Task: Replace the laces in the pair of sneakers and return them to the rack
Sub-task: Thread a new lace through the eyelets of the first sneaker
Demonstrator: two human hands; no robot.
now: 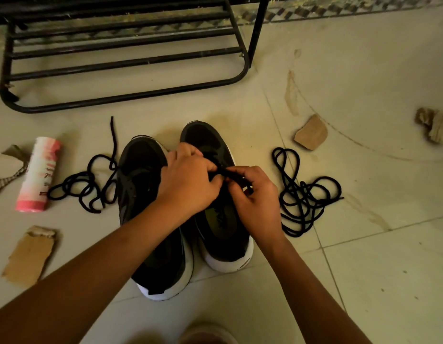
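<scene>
On the tiled floor, just in front of the black metal rack, toes pointing toward it:

Item 1, pair of sneakers. Left sneaker and right sneaker have black uppers and white soles and stand side by side. Judged light, soft in the upper and firm in the sole. You lift each best by the heel collar or with fingers inside the opening, never by a lace.

Item 2, held lace. Black round cord over the eyelet row of the right sneaker. Your left hand has its fingers curled down on it; your right hand pinches it between thumb and fingertips. Your hands hide whether it passes through an eyelet. Judged limp, very light and slightly grippy. Take it close to the tip, where a stiffer end should steer through a hole.

Item 3, loose laces. The left tangle lies close against the left sneaker; the right tangle lies near the right sneaker. Both are likely to snag on themselves, so draw slowly from a free end.

Item 4, sundries. Pink-and-white canister on its side at far left, with a torn cardboard scrap nearby.
</scene>
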